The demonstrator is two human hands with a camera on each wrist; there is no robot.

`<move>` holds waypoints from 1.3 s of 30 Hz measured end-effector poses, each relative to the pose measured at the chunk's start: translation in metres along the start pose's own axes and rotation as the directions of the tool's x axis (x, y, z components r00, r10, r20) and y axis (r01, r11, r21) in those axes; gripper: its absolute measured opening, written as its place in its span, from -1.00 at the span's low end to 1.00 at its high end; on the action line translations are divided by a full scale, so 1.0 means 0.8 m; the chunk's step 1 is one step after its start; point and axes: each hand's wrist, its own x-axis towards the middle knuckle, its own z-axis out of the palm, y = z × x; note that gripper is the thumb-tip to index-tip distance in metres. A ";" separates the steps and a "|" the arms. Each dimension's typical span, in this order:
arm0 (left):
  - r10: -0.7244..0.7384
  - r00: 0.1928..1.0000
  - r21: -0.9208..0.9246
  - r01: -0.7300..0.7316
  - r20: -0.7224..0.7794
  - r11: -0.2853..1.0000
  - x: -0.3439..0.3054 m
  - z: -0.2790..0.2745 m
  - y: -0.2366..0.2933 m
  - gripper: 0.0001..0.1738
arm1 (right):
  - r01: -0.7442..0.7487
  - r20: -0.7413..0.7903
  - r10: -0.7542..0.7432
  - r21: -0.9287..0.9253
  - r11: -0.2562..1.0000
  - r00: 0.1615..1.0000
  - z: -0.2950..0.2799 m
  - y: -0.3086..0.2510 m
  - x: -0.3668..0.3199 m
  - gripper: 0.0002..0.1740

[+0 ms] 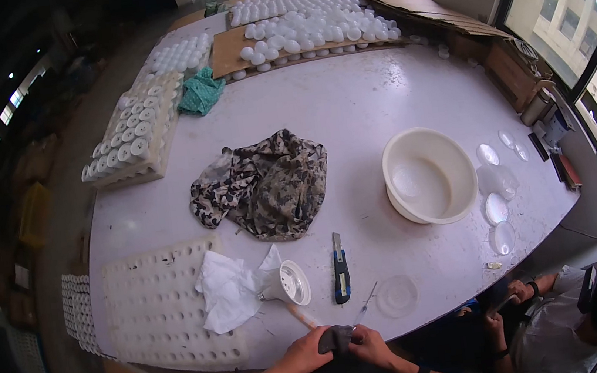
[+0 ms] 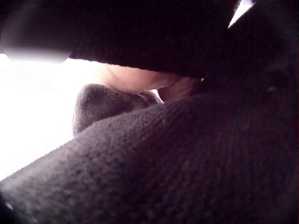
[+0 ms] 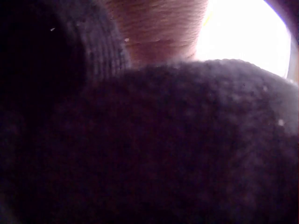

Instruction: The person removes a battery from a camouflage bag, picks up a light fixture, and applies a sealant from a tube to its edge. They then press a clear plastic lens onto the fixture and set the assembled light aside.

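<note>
At the near table edge in the head view, a dark grey knit glove (image 1: 334,340) is between both hands. My left hand (image 1: 310,352) grips its left side, and my right hand (image 1: 371,349) pinches it at the right. Close up, the left wrist view is mostly dark knit fabric (image 2: 140,158), with a rounded finger-like tip (image 2: 96,105) beside some bare skin. A ribbed knit edge (image 3: 103,46) shows in the right wrist view; the right fingers are hidden there. Just beyond the hands lie a white bulb housing (image 1: 294,284) and a thin screwdriver (image 1: 365,302).
A utility knife (image 1: 341,274), clear disc (image 1: 397,297) and white cloth (image 1: 228,296) lie nearby. Farther off are a holed foam tray (image 1: 149,309), camouflage cloth (image 1: 276,189) and cream basin (image 1: 465,181). Bulb covers (image 1: 316,28) crowd the back. Another person (image 1: 554,326) sits at right.
</note>
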 end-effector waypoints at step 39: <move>-0.032 0.979 -0.111 0.010 -0.201 0.994 -0.020 -0.004 0.005 -0.40 | 0.393 0.038 -0.394 -0.212 0.895 0.918 -0.014 -0.035 -0.003 -0.78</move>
